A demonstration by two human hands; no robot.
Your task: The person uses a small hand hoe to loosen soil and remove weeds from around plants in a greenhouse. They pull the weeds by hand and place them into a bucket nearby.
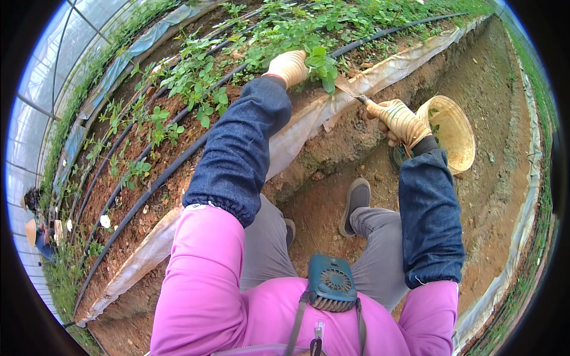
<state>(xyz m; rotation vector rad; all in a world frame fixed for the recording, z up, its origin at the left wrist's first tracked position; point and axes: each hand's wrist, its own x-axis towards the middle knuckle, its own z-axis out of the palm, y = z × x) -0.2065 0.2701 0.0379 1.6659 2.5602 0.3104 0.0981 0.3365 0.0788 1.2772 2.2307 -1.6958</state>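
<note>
My left hand, in a cream knitted work glove, is closed on a green leafy plant at the edge of the raised bed; the fingertips are partly hidden by leaves. Gloved too, my right hand grips the dark handle of a small hand tool with a flat metal blade, whose tip lies at the bed's edge just right of the plant. Behind the right hand, a pale bucket stands tilted on the path with some green leaves inside.
Black drip irrigation hoses run along the planted bed. White plastic sheeting edges it. A dirt path lies to the right. At the far left is another person in a conical hat. A blue portable fan hangs at my chest.
</note>
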